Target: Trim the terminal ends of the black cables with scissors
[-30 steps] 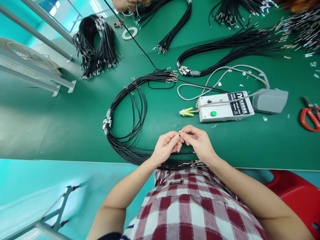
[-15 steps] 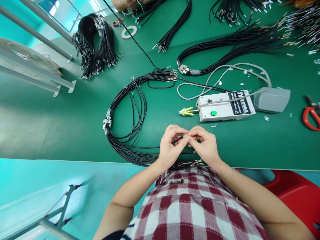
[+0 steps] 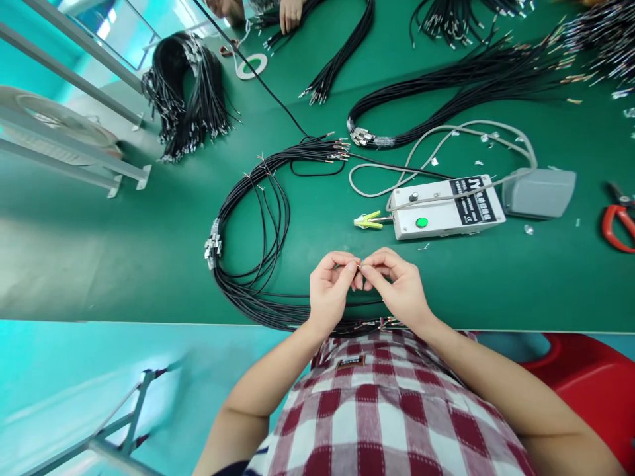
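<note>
Both my hands meet over the near part of the green table, thumbs and fingertips pinched close together. My left hand (image 3: 331,287) is closed on the end of a black cable, most of which its fingers hide. At the cable's tip, my right hand (image 3: 397,283) pinches the thin wire end (image 3: 360,266). Below and left of them curves a bundle of black cables (image 3: 268,309), with metal connectors (image 3: 213,244) gathered at its left bend and stripped ends near the table edge. Beyond my hands lies a white box (image 3: 441,208) with a green button and a yellow-green tip.
Another bent cable bundle (image 3: 411,96) lies farther back. A grey block (image 3: 540,192) stands right of the box, and red-handled scissors (image 3: 615,225) lie at the right edge. A tape roll (image 3: 251,66) sits back left. Another person's hand (image 3: 290,14) touches cables at the far edge.
My hands have shifted slightly left, and their fingertips have drawn a little apart around the wire end. Another person's hand has appeared over the cables at the far edge.
</note>
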### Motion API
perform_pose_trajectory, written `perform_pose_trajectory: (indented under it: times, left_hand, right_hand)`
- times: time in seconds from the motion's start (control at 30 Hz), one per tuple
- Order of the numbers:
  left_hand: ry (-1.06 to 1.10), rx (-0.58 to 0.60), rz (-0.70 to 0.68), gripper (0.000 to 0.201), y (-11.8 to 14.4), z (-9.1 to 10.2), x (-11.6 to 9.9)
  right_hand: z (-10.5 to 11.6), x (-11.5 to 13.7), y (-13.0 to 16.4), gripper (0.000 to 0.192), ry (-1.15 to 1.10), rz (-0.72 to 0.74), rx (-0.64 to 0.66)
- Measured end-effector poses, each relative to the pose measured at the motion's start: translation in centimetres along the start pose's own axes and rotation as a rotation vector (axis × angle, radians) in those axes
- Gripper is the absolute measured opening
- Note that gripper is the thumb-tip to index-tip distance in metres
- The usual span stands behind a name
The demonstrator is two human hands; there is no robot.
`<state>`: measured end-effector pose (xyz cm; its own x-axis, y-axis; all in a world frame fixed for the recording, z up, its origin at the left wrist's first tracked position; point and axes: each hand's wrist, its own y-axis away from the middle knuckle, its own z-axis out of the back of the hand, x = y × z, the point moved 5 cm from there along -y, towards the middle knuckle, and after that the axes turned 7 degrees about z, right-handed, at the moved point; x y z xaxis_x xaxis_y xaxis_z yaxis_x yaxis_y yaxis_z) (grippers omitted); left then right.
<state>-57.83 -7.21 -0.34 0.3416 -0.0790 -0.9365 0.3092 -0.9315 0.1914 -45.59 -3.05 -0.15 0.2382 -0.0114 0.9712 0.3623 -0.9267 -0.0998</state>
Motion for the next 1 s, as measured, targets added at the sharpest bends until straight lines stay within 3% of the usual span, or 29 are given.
perform_pose_trajectory:
  times: [0.3,0.47,0.73,0.8,0.93,1.0]
  left_hand:
    - [0.023,0.029,0.065,0.02,-0.1,0.2,-0.2]
    - [-0.127,0.151,0.093,0.023,-0.4,-0.8,-0.8]
    - [-0.178,0.058,0.037,0.019,-0.5,-0.6,0.2]
    - [-0.34,0.042,-0.061,0.014,-0.3,-0.2,0.1]
    - [-0.804,0.044,-0.489,0.011,0.4,-0.3,-1.0]
    - [-0.872,0.062,-0.584,0.014,0.3,-0.4,-1.0]
  right_hand:
    - [-0.1,0.0,-0.1,0.022,-0.027,-0.016,0.013]
    - [0.1,-0.1,0.0,0.021,0.025,-0.012,0.005]
    - [1.2,-0.8,-0.4,0.017,0.146,-0.032,0.036]
    - [1.4,-0.9,-0.4,0.016,0.183,-0.039,0.055]
    - [1.6,-1.2,-0.5,0.015,0.301,-0.022,0.082]
    - [1.7,-1.3,-0.5,0.015,0.346,-0.013,0.084]
